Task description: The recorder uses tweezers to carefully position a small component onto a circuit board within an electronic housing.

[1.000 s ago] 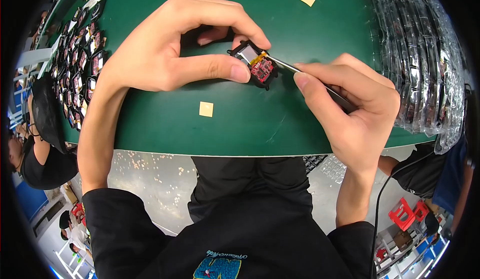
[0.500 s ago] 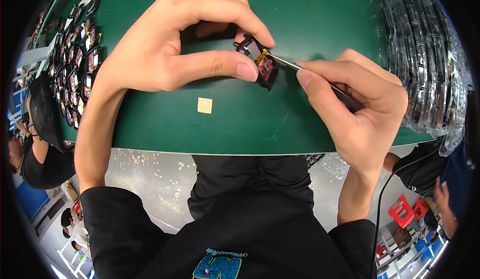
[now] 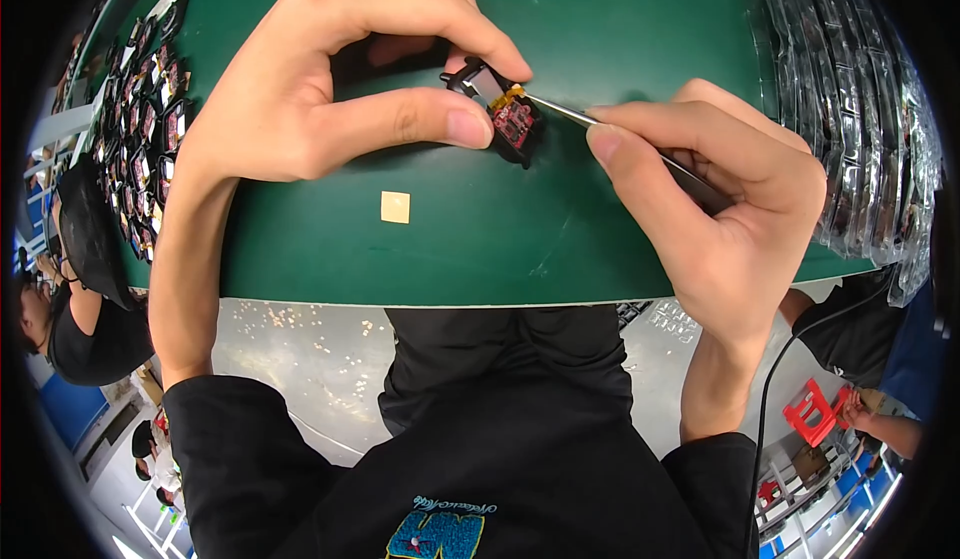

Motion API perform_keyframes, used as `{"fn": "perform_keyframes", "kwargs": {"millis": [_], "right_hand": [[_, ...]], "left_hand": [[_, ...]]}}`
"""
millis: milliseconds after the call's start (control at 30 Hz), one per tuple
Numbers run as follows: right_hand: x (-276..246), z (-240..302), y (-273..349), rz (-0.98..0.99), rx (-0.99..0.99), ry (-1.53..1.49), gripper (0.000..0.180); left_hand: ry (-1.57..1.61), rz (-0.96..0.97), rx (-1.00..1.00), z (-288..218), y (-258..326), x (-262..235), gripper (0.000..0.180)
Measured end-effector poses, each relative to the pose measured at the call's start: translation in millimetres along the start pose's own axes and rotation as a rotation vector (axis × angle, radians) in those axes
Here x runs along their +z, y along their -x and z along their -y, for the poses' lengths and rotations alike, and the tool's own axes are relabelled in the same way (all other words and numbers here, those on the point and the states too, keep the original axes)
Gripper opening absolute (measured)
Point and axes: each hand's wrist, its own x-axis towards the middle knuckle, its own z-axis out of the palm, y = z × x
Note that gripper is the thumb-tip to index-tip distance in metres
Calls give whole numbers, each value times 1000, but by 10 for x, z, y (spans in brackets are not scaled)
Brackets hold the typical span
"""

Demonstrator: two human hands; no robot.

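My left hand (image 3: 340, 89) pinches a small black plastic housing (image 3: 525, 153) between thumb and forefinger. Inside the housing sit a red circuit board (image 3: 513, 119), a grey block (image 3: 484, 83) and a strip of amber tape or flex (image 3: 503, 99). In my right hand (image 3: 715, 179) are slim metal tweezers (image 3: 565, 110), held like a pen. Their silver tip reaches the amber piece at the housing's upper right edge. Whether the tip grips it or only touches it, I cannot tell.
Rows of similar black housings (image 3: 150, 129) lie at the left of the green table (image 3: 480, 249). Stacked clear plastic trays (image 3: 850, 109) stand at the right. Pale yellow squares (image 3: 395, 207) lie on the tabletop. A person (image 3: 85, 309) sits at the left; a red stool (image 3: 810, 414) is at lower right.
The housing and my left hand have shifted slightly left in view, and the housing is tilted so its red board shows more. The tweezers' tip has followed, staying at the amber piece.
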Motion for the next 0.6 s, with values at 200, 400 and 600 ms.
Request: {"fn": "perform_keyframes", "kwargs": {"millis": [200,400,600], "right_hand": [[24,-10,-14,-1,-19,-6,7],[18,-7,-21,11,-22,-8,6],[26,-12,-16,11,-31,4,7]], "left_hand": [[7,2,1,23,-3,20,56],[19,12,16,31,-5,14,54],[-13,28,44,14,-18,-9,52]]}}
